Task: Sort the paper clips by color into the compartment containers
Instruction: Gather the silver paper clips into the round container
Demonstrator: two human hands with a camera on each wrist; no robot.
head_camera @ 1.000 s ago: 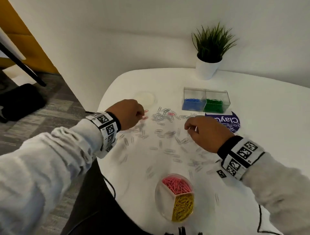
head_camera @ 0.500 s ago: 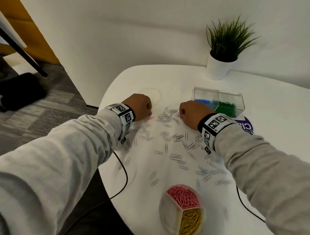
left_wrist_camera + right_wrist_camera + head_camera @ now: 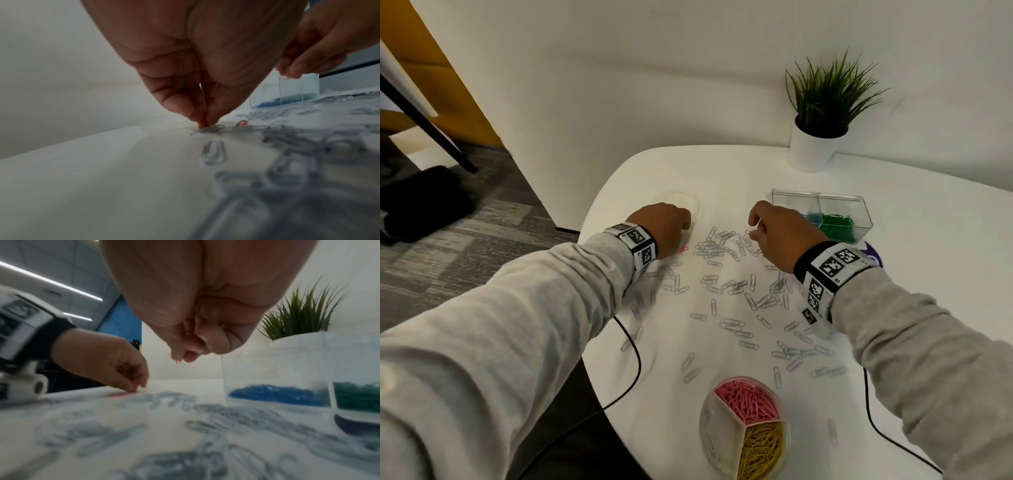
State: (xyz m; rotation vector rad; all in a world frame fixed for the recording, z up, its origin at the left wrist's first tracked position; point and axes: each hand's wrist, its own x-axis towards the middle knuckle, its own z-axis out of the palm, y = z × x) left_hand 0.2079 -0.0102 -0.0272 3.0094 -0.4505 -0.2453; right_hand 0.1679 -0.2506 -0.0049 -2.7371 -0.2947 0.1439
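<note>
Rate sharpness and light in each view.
Head view: evenly lit and sharp, though the white clips barely contrast with the white table. Left wrist view: dim; fingertips sharp, near clips blurred. Right wrist view: brighter; foreground clips smeared, rectangular container soft.

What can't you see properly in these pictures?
- Left wrist view: the left hand pinches something red at the table; the fingers cover most of it.
- Right wrist view: the right hand pinches something tiny; too small and blurred to tell its color.
- Head view: the right hand covers most of the clear box's blue side.
- Both wrist views: the near white clips are a blur.
</note>
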